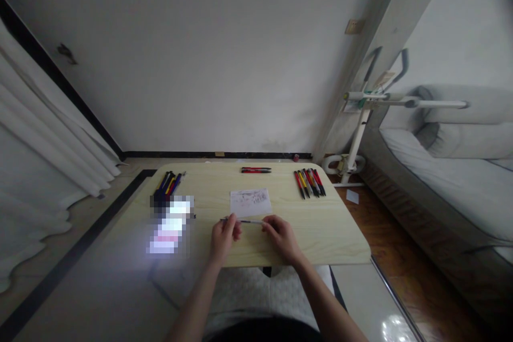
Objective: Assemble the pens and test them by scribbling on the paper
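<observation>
Currently, the left hand [223,236] and right hand [282,235] pinch opposite ends of a slim pen-like rod [251,222] over the table [340,246], by the marked paper [249,203]; the tabletop bears bunched pens left [171,184] and pens right [310,184].

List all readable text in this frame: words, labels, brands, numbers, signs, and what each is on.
None readable.
White rectangular paper sheet: dark marks, too small and blurred to read.
Thin black-and-white pen-like rod in the hands, left and right: no lettering discernible.
Slim red, yellow and grey pens at the table's right: any print too small.
Bright pixelated patch, table's left: masked, unreadable.
</observation>
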{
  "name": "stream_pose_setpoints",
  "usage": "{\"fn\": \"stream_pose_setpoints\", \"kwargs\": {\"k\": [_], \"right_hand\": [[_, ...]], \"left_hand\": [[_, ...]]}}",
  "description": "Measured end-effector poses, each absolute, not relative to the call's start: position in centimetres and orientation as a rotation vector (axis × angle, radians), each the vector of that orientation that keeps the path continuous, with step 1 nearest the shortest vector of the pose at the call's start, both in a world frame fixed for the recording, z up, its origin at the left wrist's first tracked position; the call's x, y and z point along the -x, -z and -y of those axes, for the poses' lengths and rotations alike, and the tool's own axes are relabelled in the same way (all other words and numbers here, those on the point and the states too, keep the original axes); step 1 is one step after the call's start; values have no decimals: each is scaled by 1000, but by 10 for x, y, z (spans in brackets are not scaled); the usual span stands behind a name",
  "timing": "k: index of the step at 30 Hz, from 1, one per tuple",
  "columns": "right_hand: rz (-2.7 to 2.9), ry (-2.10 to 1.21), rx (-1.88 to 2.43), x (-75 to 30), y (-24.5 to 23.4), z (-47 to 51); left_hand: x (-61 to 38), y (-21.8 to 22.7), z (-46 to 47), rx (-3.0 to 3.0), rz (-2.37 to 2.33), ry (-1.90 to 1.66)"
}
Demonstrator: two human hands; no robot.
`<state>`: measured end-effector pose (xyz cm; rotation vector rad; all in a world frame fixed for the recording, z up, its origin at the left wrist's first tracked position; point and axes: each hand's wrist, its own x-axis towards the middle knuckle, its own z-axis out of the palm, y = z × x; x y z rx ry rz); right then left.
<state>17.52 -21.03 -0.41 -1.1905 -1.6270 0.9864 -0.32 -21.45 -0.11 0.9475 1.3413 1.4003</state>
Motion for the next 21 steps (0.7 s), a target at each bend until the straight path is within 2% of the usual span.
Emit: {"fn": "stream_pose_setpoints", "kwargs": {"k": [21], "right_hand": [[1687, -907, 1205, -174, 1, 213]], "left_hand": [[2, -1, 216, -969, -1352, -1391]]}}
